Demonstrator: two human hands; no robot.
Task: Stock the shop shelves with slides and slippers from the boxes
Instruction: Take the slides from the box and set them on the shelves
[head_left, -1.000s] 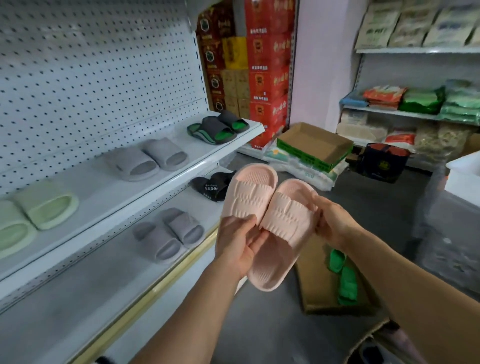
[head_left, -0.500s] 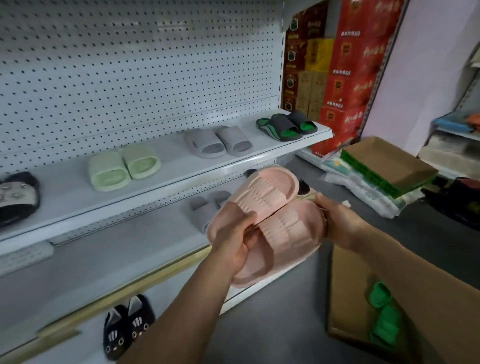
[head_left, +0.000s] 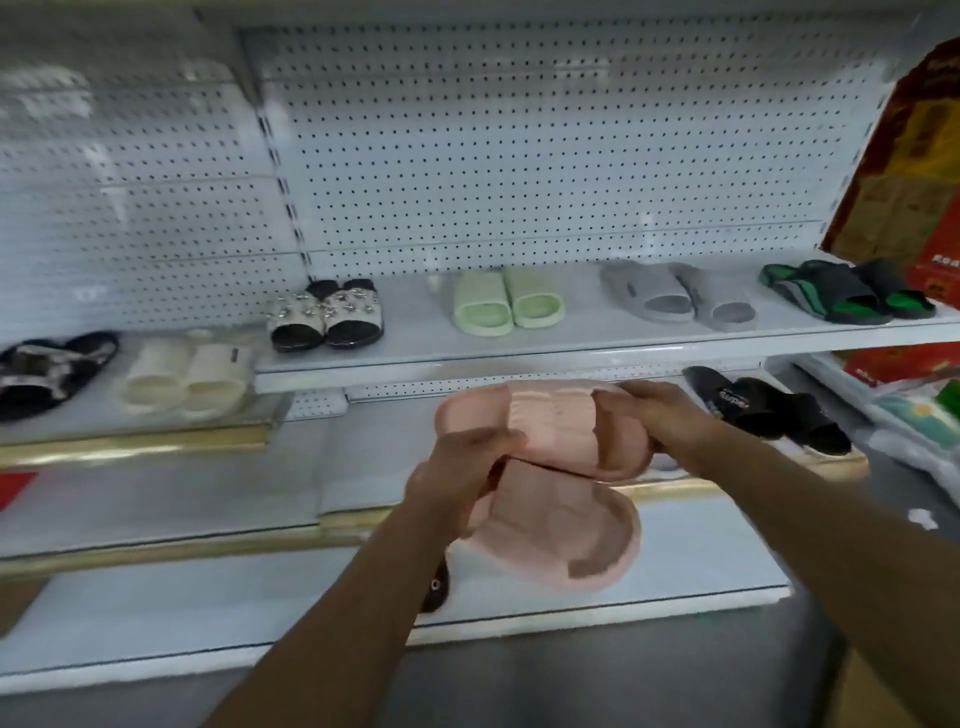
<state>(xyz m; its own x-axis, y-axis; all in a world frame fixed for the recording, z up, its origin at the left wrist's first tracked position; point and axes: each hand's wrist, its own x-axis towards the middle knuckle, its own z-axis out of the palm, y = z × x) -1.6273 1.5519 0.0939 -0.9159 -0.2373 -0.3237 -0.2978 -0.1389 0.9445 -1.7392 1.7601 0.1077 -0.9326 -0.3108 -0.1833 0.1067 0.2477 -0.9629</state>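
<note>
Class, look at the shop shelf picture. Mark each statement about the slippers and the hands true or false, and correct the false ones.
1. Both hands hold pink slides. True: the left hand and right hand grip the pink slides.
2. The pale green slides lie on the floor. False: they sit on the upper shelf.
3. Grey slides sit right of the green pair. True.
4. The black slippers hang on the pegboard. False: they lie on the lower shelf.
</note>
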